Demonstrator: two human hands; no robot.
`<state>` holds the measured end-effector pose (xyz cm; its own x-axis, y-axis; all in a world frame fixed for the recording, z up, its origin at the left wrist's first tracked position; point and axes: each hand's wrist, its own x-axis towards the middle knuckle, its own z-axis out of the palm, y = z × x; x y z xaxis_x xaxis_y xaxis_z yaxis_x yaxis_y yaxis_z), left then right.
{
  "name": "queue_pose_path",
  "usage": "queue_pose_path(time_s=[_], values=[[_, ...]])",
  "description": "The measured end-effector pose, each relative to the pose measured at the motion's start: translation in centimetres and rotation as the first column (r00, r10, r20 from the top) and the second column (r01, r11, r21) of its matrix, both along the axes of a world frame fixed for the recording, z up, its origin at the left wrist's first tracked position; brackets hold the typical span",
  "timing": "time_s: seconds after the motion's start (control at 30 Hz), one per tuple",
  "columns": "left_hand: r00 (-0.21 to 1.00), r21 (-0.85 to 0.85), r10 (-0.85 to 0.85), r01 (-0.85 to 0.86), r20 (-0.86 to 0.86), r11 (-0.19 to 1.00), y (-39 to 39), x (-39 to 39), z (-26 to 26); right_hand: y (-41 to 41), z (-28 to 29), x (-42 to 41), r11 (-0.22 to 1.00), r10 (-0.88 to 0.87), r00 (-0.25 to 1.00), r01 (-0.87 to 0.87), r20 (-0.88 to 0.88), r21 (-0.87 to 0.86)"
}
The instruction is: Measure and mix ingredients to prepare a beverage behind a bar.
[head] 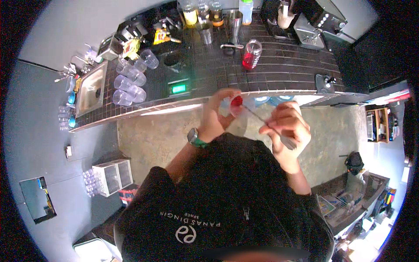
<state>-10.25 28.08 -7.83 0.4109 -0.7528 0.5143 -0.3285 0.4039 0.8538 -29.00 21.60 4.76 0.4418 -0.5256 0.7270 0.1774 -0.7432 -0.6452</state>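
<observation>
My left hand (pixel 217 109) grips a small clear cup (pixel 241 113) with red contents (pixel 236 102), close to the counter's front edge. A watch is on that wrist. In my right hand (pixel 288 126) is a long thin-handled bar spoon (pixel 257 116). Its fork-like end (pixel 288 142) sticks out below my fingers, and the other end reaches into the cup's mouth. The tip inside is hidden by the red contents. On the dark tiled counter (pixel 209 73) ahead stands a clear glass (pixel 252 55) partly filled with red liquid.
Several clear plastic cups (pixel 129 82) stand at the left, near a steel sink (pixel 91 88). A lit green display (pixel 178 88) sits at the counter's front. Metal shakers (pixel 234 26) and bottles (pixel 190 14) line the back. An espresso machine (pixel 314 32) occupies the far right.
</observation>
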Motion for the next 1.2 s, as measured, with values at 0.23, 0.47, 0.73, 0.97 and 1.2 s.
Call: queue_pose_path(time_s=[0.23,0.47,0.73,0.97,1.2], values=[[0.995,0.096,0.077,-0.084,0.067,0.992,0.2,8.0,3.8,-0.9,0.8,8.4,0.996,0.093,0.995,-0.093,-0.020,-0.003],[0.981,0.156,0.133,-0.155,0.140,0.976,1.0,15.2,4.3,-1.6,1.2,16.4,0.988,0.117,0.992,-0.111,-0.050,0.104],[0.984,0.271,0.158,-0.173,0.078,0.947,1.8,23.4,4.0,-1.6,2.4,21.4,0.994,0.063,0.986,-0.075,0.153,0.076],[0.977,0.239,0.142,-0.177,0.160,0.955,1.8,28.0,3.2,-4.5,1.5,23.6,0.937,-0.008,0.981,-0.060,0.195,0.343],[0.986,0.211,0.122,-0.144,0.118,0.967,1.1,30.2,2.7,-5.5,2.5,28.3,0.985,0.031,0.988,-0.056,0.150,0.165]])
